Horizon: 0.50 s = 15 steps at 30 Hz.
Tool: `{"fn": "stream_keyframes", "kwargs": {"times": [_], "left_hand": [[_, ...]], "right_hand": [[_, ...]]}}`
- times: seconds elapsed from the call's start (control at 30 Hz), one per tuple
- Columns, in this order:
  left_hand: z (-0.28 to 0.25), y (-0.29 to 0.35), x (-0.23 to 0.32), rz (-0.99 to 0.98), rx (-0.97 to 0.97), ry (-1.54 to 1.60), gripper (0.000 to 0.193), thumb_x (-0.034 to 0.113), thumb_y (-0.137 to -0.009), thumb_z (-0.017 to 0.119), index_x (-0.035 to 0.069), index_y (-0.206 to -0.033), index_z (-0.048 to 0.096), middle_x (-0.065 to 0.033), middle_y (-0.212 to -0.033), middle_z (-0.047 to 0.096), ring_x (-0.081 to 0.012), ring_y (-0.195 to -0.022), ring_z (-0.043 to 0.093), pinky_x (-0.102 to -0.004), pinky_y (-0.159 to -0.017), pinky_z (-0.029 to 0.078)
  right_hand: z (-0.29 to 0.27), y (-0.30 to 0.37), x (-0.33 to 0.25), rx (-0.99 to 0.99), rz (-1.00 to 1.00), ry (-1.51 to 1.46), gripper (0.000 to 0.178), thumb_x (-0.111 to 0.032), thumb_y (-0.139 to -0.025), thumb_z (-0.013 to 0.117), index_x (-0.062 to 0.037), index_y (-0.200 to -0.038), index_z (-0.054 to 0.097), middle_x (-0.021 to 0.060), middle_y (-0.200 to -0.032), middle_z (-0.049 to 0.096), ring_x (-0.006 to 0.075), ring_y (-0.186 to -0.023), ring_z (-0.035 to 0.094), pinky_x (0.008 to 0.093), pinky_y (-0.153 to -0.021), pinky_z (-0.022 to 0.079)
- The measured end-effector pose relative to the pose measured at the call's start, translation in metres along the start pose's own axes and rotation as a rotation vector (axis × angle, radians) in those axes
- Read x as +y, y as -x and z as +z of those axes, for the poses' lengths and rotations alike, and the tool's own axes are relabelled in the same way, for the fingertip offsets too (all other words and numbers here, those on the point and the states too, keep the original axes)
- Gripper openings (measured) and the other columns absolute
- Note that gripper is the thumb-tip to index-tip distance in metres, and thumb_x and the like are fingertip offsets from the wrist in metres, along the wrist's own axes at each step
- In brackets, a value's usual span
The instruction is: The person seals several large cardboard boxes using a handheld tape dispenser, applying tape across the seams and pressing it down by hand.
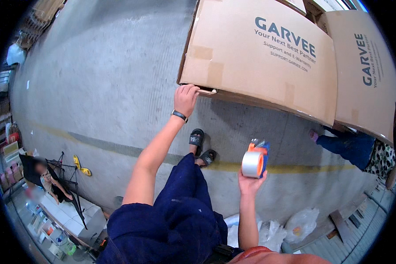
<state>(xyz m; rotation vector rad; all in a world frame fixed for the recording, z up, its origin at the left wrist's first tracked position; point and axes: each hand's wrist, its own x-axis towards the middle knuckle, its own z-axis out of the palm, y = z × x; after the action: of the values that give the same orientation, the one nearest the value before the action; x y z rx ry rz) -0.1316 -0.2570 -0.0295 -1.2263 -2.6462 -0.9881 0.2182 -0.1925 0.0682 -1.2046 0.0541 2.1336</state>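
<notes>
A large brown cardboard box (233, 57) with dark printing and patches of tan tape fills the upper right. My left hand (186, 97), a black band on its wrist, has its fingers curled over a raised cardboard flap (207, 91) at the box's near left corner. Part of that flap is hidden under the fingers. Lower right, well apart from the box, my right hand (251, 181) grips an orange and blue tape dispenser (265, 154). A thick roll of whitish tape (251, 164) is mounted on it.
Another printed box (365, 66) adjoins on the right; beside it stands a person in blue trousers (350, 145). At the left, someone sits in a black folding chair (31, 169) near yellow sandals (81, 166). White plastic bags (301, 224) lie behind my right arm. A yellow line (290, 169) crosses the floor.
</notes>
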Motion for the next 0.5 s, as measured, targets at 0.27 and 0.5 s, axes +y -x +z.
{"fn": "stream_keyframes", "kwargs": {"times": [0.27,0.5], "left_hand": [[0.011,0.000,-0.015,0.142,0.144,-0.070,0.022,0.007,-0.075,0.056,0.007,-0.098,0.060,-0.0074,-0.096,0.060,-0.0275,-0.094,0.053,-0.0396,-0.081,0.043],[0.013,-0.004,-0.026,-0.080,0.344,0.323,0.017,0.009,-0.067,0.070,0.008,-0.081,0.062,-0.0064,-0.082,0.060,-0.0249,-0.081,0.056,-0.0358,-0.071,0.045]], "right_hand": [[0.139,-0.134,0.011,-0.317,-0.278,0.080,0.071,-0.051,-0.069,0.062,-0.0184,-0.128,0.041,0.0026,-0.132,0.041,0.0246,-0.122,0.037,0.0599,-0.100,0.020],[0.185,-0.178,0.033,-0.386,-0.342,0.264,0.071,-0.053,-0.066,0.058,-0.0135,-0.123,0.045,0.0051,-0.124,0.046,0.0236,-0.111,0.045,0.0432,-0.088,0.037]]}}
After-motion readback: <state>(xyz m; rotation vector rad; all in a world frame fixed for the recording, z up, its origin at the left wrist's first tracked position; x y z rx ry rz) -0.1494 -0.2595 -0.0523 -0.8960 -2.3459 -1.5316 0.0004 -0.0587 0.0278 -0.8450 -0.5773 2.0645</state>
